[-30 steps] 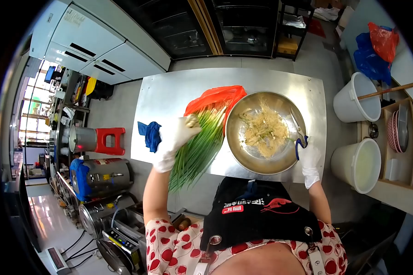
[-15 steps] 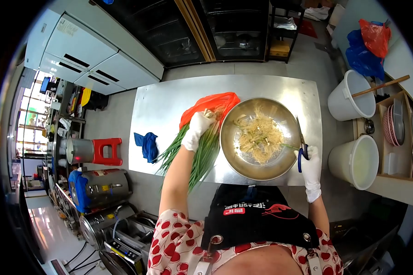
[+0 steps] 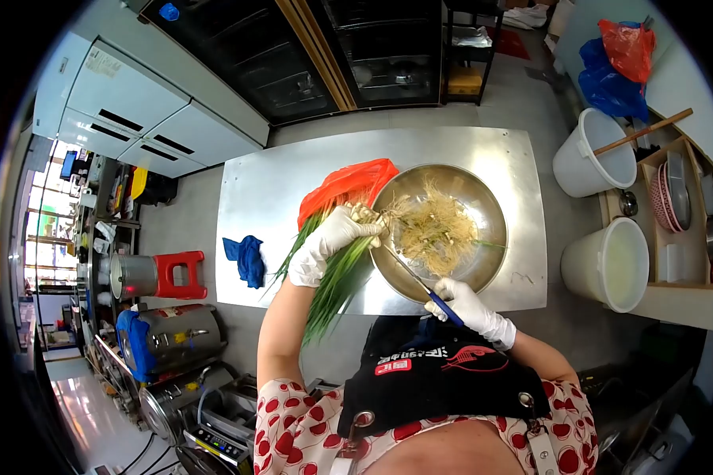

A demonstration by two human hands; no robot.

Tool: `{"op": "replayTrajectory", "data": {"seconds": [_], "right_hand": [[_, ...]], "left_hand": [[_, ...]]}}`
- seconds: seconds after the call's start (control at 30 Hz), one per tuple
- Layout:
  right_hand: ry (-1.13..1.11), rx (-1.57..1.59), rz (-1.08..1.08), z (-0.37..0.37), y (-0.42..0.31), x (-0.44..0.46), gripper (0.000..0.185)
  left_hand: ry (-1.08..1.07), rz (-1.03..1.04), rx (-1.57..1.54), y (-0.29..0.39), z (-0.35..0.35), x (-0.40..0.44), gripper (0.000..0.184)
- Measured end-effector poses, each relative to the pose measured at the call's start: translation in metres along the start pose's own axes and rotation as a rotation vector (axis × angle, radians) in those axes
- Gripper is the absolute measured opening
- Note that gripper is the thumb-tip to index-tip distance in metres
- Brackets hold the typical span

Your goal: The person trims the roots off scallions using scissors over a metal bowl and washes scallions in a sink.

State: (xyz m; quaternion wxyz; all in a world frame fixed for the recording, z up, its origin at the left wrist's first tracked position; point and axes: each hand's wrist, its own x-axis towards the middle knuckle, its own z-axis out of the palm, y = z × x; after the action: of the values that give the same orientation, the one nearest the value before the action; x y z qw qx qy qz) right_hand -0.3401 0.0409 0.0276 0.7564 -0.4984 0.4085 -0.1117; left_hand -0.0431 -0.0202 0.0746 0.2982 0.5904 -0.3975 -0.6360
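My left hand (image 3: 337,237), in a white glove, is closed around a bunch of green onions (image 3: 342,283). Their rooty white ends point right, over the rim of a wide metal bowl (image 3: 495,210), and the green tops hang toward me. My right hand (image 3: 469,310), also gloved, grips blue-handled scissors (image 3: 445,307). The blades slant up and left across the bowl's near side, with their tips close to the root ends. Inside the bowl lies a heap of cut pale roots (image 3: 440,229). A red plastic bag (image 3: 348,180) lies beyond my left hand, with onion greens beside it.
On the metal table (image 3: 253,186), a blue cloth (image 3: 247,260) lies at the left. White buckets, one with a wooden stick (image 3: 646,131) and one with pale liquid (image 3: 624,267), stand to the right. A red stool (image 3: 181,275) stands left of the table.
My right hand has swung left with the scissors, from the bowl's right side to its near edge. My left hand has brought the onions' root ends over the bowl's rim.
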Motion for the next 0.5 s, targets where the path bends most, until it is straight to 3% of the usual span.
{"op": "replayTrajectory", "data": {"seconds": [0.2,0.3,0.37,0.5], "right_hand": [[0.08,0.177,0.061,-0.007,-0.002,0.009,0.033],[0.212,0.032,0.026,-0.018,0.004,0.01,0.032],[0.235,0.285,0.049,-0.03,0.018,0.011,0.029],[0.298,0.271,0.021,-0.047,0.014,-0.003,0.026]], "left_hand": [[-0.103,0.026,0.139,-0.011,0.011,0.009,0.016],[-0.091,0.017,0.192,-0.009,0.015,0.008,0.019],[-0.068,-0.008,0.261,-0.001,0.018,0.006,0.021],[-0.03,-0.02,0.185,0.0,0.023,0.005,0.02]]}}
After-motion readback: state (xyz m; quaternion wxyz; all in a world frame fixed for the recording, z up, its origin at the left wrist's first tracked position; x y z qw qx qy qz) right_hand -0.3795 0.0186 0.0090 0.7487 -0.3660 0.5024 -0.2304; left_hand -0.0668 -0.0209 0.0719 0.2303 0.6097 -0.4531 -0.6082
